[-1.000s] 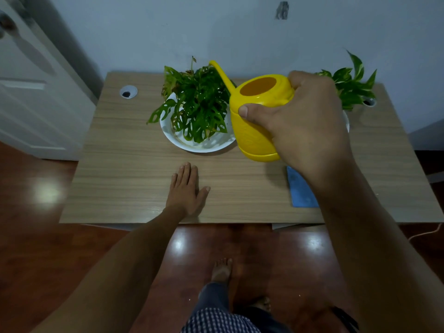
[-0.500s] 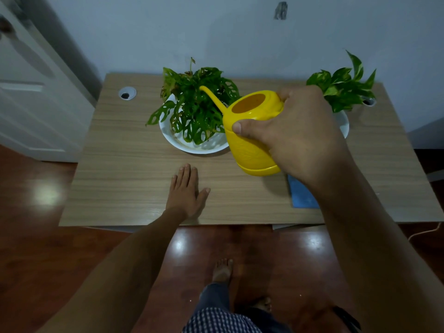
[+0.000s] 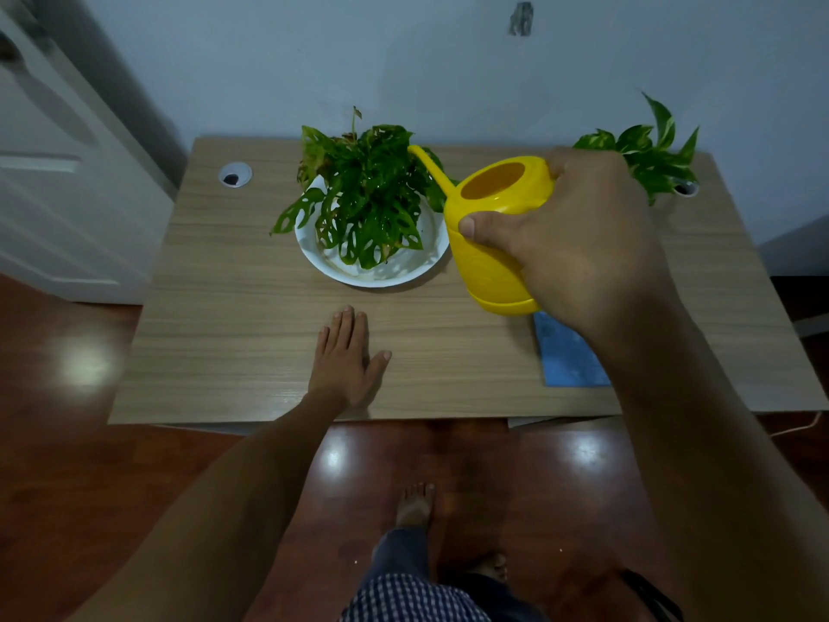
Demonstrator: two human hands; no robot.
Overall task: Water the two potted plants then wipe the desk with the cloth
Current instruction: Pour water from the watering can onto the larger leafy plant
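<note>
My right hand [image 3: 578, 244] grips a yellow watering can [image 3: 491, 244] held above the wooden desk [image 3: 233, 316]. Its spout points left over the leafy plant [image 3: 368, 195] that stands in a white saucer [image 3: 381, 269] at mid-desk. A second plant [image 3: 650, 150] with variegated leaves stands at the back right, its pot hidden behind my hand. The blue cloth [image 3: 567, 356] lies flat near the front right edge, partly under my forearm. My left hand [image 3: 347, 352] rests flat on the desk, palm down, fingers together.
Round cable holes sit at the desk's back left [image 3: 234, 175] and back right [image 3: 686, 188]. A wall runs behind the desk and a white door [image 3: 58, 172] stands to the left. My bare feet [image 3: 417, 505] are on the glossy wooden floor below the front edge.
The watering can dipped and tilted its spout toward the left plant, then came back up and slightly right. My left hand stayed flat on the desk.
</note>
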